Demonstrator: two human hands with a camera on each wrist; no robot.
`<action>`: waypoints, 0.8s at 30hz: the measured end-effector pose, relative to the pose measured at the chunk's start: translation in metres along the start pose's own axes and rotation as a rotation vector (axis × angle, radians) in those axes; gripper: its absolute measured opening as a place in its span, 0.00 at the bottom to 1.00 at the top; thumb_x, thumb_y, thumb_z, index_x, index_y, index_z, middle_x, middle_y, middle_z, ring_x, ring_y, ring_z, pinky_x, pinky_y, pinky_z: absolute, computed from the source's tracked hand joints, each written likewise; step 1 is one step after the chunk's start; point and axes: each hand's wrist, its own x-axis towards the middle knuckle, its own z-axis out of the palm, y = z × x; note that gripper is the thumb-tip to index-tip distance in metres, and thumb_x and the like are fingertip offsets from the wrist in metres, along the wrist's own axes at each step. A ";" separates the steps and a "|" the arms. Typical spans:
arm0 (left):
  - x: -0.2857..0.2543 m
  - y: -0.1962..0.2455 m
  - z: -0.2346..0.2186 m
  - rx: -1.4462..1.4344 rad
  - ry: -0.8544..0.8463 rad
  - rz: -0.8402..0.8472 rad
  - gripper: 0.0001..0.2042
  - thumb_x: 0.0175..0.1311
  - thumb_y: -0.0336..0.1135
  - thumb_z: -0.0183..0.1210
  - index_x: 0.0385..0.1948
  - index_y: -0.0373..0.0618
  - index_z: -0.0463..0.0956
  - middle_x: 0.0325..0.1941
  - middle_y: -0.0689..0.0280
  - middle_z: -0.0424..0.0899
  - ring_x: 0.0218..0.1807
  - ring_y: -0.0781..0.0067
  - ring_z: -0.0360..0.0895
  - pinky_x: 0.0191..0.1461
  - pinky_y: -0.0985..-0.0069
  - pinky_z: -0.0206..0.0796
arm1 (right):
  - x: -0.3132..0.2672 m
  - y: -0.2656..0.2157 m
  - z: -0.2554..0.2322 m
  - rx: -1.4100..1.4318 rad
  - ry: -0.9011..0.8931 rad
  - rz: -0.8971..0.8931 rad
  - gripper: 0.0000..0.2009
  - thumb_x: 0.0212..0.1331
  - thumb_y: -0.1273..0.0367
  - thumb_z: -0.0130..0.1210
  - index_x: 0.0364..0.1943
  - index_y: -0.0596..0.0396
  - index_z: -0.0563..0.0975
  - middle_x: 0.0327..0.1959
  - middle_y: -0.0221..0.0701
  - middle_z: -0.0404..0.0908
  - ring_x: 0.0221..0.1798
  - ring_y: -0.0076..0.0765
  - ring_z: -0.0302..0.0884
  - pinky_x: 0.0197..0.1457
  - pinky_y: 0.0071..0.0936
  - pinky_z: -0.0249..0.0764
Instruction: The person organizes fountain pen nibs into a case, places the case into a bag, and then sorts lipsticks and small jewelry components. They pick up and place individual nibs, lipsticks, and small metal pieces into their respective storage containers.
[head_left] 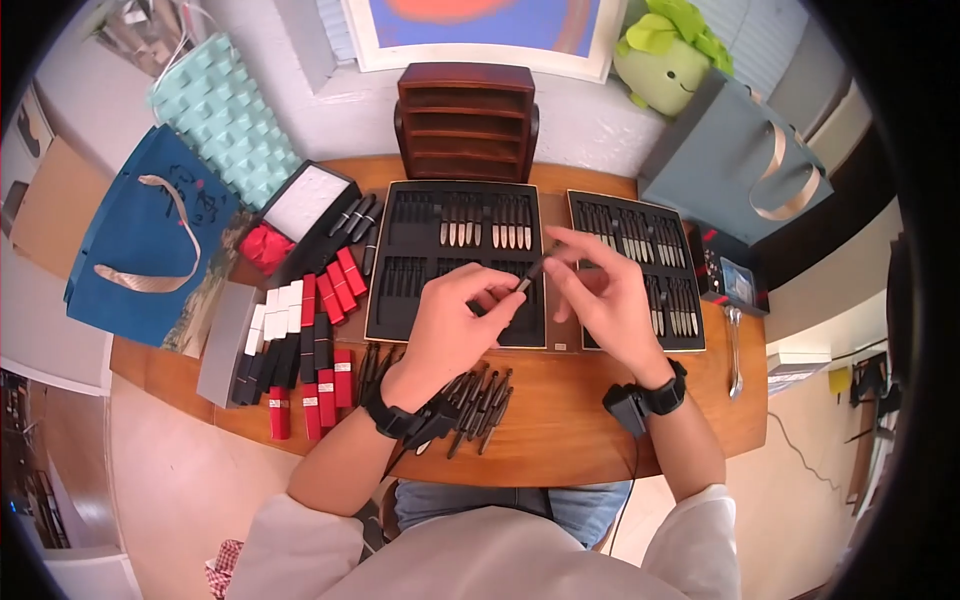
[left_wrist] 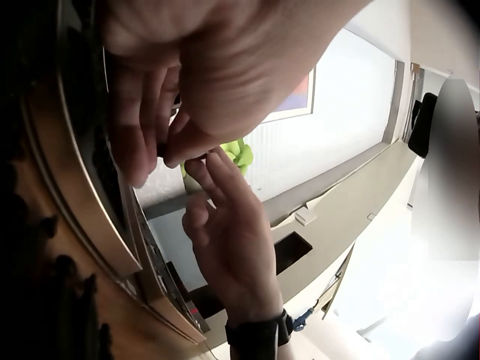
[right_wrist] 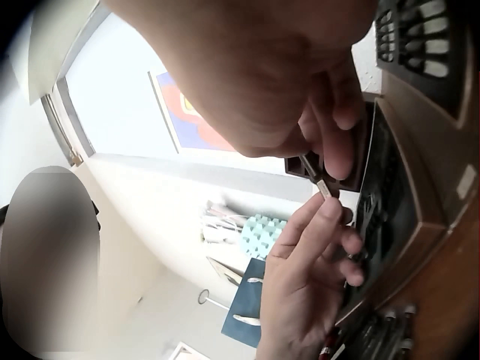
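A slim pen-like stick (head_left: 533, 272), dark with a pale end, is held slantwise between both hands over the left black tray (head_left: 375, 310). My left hand (head_left: 460, 318) pinches the pale end between thumb and forefinger. At the dark upper end, my right hand (head_left: 605, 300) grips with its fingertips. The right wrist view shows the stick (right_wrist: 322, 184) bridging the left hand (right_wrist: 304, 262) and the right fingers (right_wrist: 339, 161). Similar sticks (head_left: 512, 222) stand in rows in the left tray. The right tray (head_left: 640, 345) holds more rows.
Loose dark sticks (head_left: 485, 405) lie in a pile at the table's front. Red, white and black small boxes (head_left: 340, 285) cluster left, beside an open black box (head_left: 330, 180). A small wooden shelf (head_left: 467, 110) stands behind. A metal spoon-like tool (head_left: 736, 350) lies right.
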 end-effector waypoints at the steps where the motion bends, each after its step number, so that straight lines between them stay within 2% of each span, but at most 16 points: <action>1: 0.003 -0.004 -0.004 -0.003 0.006 0.005 0.06 0.72 0.24 0.72 0.46 0.37 0.89 0.40 0.65 0.90 0.36 0.80 0.88 0.36 0.77 0.84 | 0.012 -0.004 0.004 0.000 -0.039 -0.001 0.17 0.77 0.75 0.64 0.66 0.60 0.83 0.42 0.31 0.92 0.28 0.20 0.87 0.31 0.22 0.79; 3: 0.009 -0.018 -0.012 0.192 0.172 0.229 0.08 0.69 0.25 0.74 0.47 0.36 0.89 0.39 0.63 0.90 0.33 0.79 0.87 0.35 0.76 0.79 | 0.039 -0.013 0.015 -0.049 -0.072 -0.032 0.16 0.77 0.74 0.64 0.65 0.60 0.84 0.42 0.31 0.92 0.28 0.21 0.87 0.31 0.23 0.80; 4: 0.012 -0.016 -0.017 0.231 0.267 0.229 0.10 0.67 0.27 0.76 0.46 0.35 0.89 0.41 0.60 0.92 0.31 0.76 0.85 0.35 0.75 0.76 | 0.055 -0.018 0.022 -0.094 -0.102 -0.061 0.15 0.77 0.73 0.64 0.63 0.60 0.84 0.41 0.32 0.92 0.27 0.22 0.87 0.31 0.24 0.80; 6: 0.019 -0.018 -0.032 0.344 0.370 0.183 0.11 0.68 0.29 0.75 0.47 0.35 0.89 0.42 0.59 0.93 0.30 0.75 0.85 0.35 0.75 0.76 | 0.088 -0.015 0.037 -0.093 -0.120 -0.043 0.14 0.77 0.71 0.64 0.60 0.61 0.86 0.41 0.32 0.92 0.27 0.23 0.88 0.32 0.25 0.81; 7: 0.021 -0.020 -0.042 0.427 0.387 0.118 0.11 0.68 0.30 0.74 0.48 0.36 0.88 0.41 0.58 0.93 0.31 0.69 0.87 0.37 0.70 0.78 | 0.105 -0.009 0.045 -0.107 -0.150 -0.048 0.13 0.77 0.71 0.64 0.60 0.60 0.86 0.42 0.31 0.91 0.27 0.22 0.86 0.32 0.24 0.80; 8: 0.022 -0.028 -0.049 0.426 0.394 0.120 0.11 0.68 0.30 0.74 0.48 0.36 0.88 0.41 0.58 0.93 0.31 0.69 0.87 0.37 0.70 0.78 | 0.118 -0.003 0.052 -0.120 -0.179 -0.051 0.13 0.78 0.71 0.63 0.60 0.60 0.86 0.43 0.31 0.90 0.26 0.20 0.83 0.32 0.24 0.79; 10: 0.024 -0.039 -0.062 0.707 0.481 0.228 0.10 0.68 0.30 0.73 0.47 0.37 0.88 0.39 0.57 0.92 0.33 0.60 0.87 0.39 0.62 0.78 | 0.140 0.004 0.070 -0.178 -0.173 -0.053 0.13 0.77 0.70 0.64 0.59 0.61 0.87 0.42 0.32 0.91 0.26 0.22 0.84 0.32 0.25 0.79; 11: 0.024 -0.039 -0.065 0.724 0.461 0.143 0.09 0.68 0.29 0.71 0.47 0.39 0.88 0.43 0.55 0.91 0.46 0.51 0.87 0.52 0.54 0.78 | 0.148 0.004 0.077 -0.235 -0.163 -0.050 0.13 0.76 0.69 0.65 0.57 0.62 0.88 0.41 0.33 0.91 0.27 0.23 0.85 0.33 0.26 0.80; 12: 0.024 -0.040 -0.067 0.724 0.470 0.142 0.09 0.68 0.29 0.71 0.47 0.39 0.88 0.43 0.55 0.91 0.46 0.51 0.87 0.52 0.54 0.78 | 0.152 0.006 0.082 -0.236 -0.169 -0.055 0.13 0.76 0.69 0.65 0.57 0.62 0.88 0.41 0.33 0.91 0.27 0.23 0.85 0.33 0.26 0.80; 14: 0.023 -0.038 -0.066 0.926 0.468 0.233 0.12 0.69 0.28 0.70 0.52 0.40 0.86 0.52 0.55 0.89 0.57 0.50 0.84 0.63 0.49 0.72 | 0.157 0.003 0.091 -0.387 -0.193 0.023 0.13 0.71 0.69 0.64 0.52 0.61 0.90 0.43 0.44 0.95 0.33 0.43 0.94 0.45 0.38 0.88; 15: 0.021 -0.037 -0.062 0.883 0.380 0.199 0.16 0.71 0.29 0.68 0.59 0.39 0.83 0.62 0.52 0.86 0.69 0.48 0.79 0.74 0.47 0.65 | 0.164 0.017 0.095 -0.461 -0.170 -0.064 0.14 0.67 0.68 0.65 0.51 0.62 0.91 0.44 0.49 0.94 0.44 0.53 0.95 0.55 0.42 0.88; 16: 0.020 -0.043 -0.057 0.879 0.381 0.192 0.16 0.71 0.29 0.68 0.59 0.39 0.83 0.62 0.52 0.86 0.69 0.48 0.79 0.74 0.47 0.65 | 0.166 0.019 0.097 -0.464 -0.177 -0.060 0.14 0.67 0.68 0.65 0.51 0.62 0.91 0.44 0.49 0.94 0.44 0.53 0.95 0.55 0.42 0.88; 18: 0.020 -0.056 -0.048 0.938 0.346 0.350 0.20 0.74 0.30 0.66 0.64 0.35 0.79 0.69 0.49 0.84 0.73 0.47 0.78 0.79 0.49 0.63 | 0.169 0.024 0.101 -0.545 -0.172 -0.118 0.16 0.64 0.68 0.66 0.51 0.62 0.91 0.45 0.51 0.94 0.52 0.59 0.93 0.62 0.44 0.86; 19: 0.019 -0.056 -0.047 0.934 0.286 0.283 0.22 0.76 0.33 0.64 0.67 0.32 0.77 0.72 0.47 0.83 0.77 0.48 0.77 0.84 0.50 0.58 | 0.170 0.026 0.102 -0.548 -0.175 -0.117 0.16 0.64 0.68 0.66 0.51 0.62 0.91 0.45 0.51 0.94 0.52 0.59 0.93 0.62 0.44 0.86; 22: 0.017 -0.053 -0.049 1.035 0.291 0.302 0.20 0.78 0.35 0.63 0.65 0.33 0.78 0.72 0.47 0.84 0.76 0.49 0.78 0.84 0.48 0.57 | 0.173 0.035 0.107 -0.565 -0.158 -0.085 0.16 0.63 0.68 0.65 0.51 0.63 0.90 0.45 0.52 0.94 0.53 0.59 0.93 0.63 0.44 0.86; 24: 0.016 -0.052 -0.049 1.006 0.265 0.290 0.20 0.78 0.36 0.63 0.65 0.33 0.79 0.72 0.47 0.84 0.76 0.49 0.78 0.84 0.48 0.57 | 0.176 0.042 0.109 -0.588 -0.161 -0.083 0.17 0.66 0.67 0.67 0.53 0.63 0.90 0.45 0.48 0.94 0.50 0.55 0.94 0.60 0.42 0.86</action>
